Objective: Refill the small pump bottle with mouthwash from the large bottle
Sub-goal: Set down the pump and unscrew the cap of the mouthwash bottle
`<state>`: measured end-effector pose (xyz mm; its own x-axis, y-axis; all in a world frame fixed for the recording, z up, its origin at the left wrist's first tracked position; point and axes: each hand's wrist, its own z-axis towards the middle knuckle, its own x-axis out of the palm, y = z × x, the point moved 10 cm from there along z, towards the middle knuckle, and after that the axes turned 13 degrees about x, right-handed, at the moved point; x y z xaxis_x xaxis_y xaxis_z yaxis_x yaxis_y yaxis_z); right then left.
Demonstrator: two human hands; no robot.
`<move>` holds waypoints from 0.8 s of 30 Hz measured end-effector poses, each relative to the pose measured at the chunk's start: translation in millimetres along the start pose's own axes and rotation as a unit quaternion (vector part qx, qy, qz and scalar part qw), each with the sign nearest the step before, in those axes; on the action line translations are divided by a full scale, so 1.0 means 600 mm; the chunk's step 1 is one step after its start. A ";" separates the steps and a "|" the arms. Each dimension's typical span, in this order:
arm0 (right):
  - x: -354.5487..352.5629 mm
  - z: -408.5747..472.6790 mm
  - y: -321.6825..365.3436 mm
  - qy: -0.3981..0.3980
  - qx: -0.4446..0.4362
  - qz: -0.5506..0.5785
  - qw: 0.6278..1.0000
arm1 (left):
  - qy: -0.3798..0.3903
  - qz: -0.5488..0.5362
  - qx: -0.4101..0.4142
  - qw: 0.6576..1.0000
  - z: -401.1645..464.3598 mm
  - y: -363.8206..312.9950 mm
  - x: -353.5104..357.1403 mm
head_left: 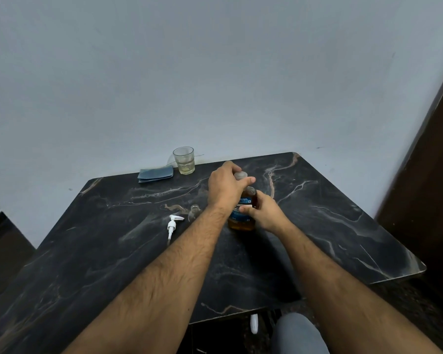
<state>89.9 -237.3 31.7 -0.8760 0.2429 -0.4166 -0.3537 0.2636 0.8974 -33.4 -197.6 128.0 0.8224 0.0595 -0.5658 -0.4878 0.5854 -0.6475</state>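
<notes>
The large mouthwash bottle (241, 221), amber liquid with a blue label, stands upright on the black marble table (330, 226). My left hand (224, 186) is closed over its pale cap (240, 175) from above. My right hand (262, 213) wraps the bottle's body from the right. The white pump head (173, 224) lies on the table to the left, its tube pointing toward me. The small clear bottle (194, 210) stands just beyond the pump, partly hidden behind my left forearm.
A drinking glass (184, 160) with a little pale liquid stands at the table's far edge by the wall. A folded blue cloth (155, 175) lies to its left. A dark door frame (430, 159) rises at the right. My knee (298, 333) shows below the table's near edge.
</notes>
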 end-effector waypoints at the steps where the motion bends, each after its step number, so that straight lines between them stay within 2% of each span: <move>1: 0.000 -0.002 0.000 -0.005 -0.002 -0.001 1.000 | -0.005 0.007 -0.001 1.000 -0.001 -0.001 -0.002; 6: 0.001 -0.012 -0.001 -0.012 -0.001 0.009 1.000 | 0.005 0.013 0.008 1.000 -0.002 -0.006 -0.006; 9: 0.000 -0.007 -0.002 0.005 0.003 0.007 1.000 | 0.093 -0.045 0.025 0.994 0.006 0.000 0.007; 12: 0.002 -0.003 -0.003 0.043 0.028 0.002 0.999 | 0.209 -0.102 0.041 0.972 0.003 0.002 0.020; 14: 0.005 -0.004 -0.001 0.063 0.039 0.000 0.997 | 0.242 -0.099 0.051 0.964 0.002 0.007 0.021; 17: 0.006 -0.007 -0.001 0.044 0.031 0.001 0.999 | 0.224 -0.083 0.064 0.969 0.005 0.009 0.017; 24: 0.001 -0.014 -0.005 -0.026 0.011 0.007 1.000 | 0.096 0.006 0.102 0.990 -0.012 0.000 0.002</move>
<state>87.5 -245.8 29.8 -0.8620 0.2956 -0.4118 -0.3337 0.2804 0.9000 -34.9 -203.1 123.7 0.7369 -0.0760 -0.6717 -0.4112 0.7382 -0.5347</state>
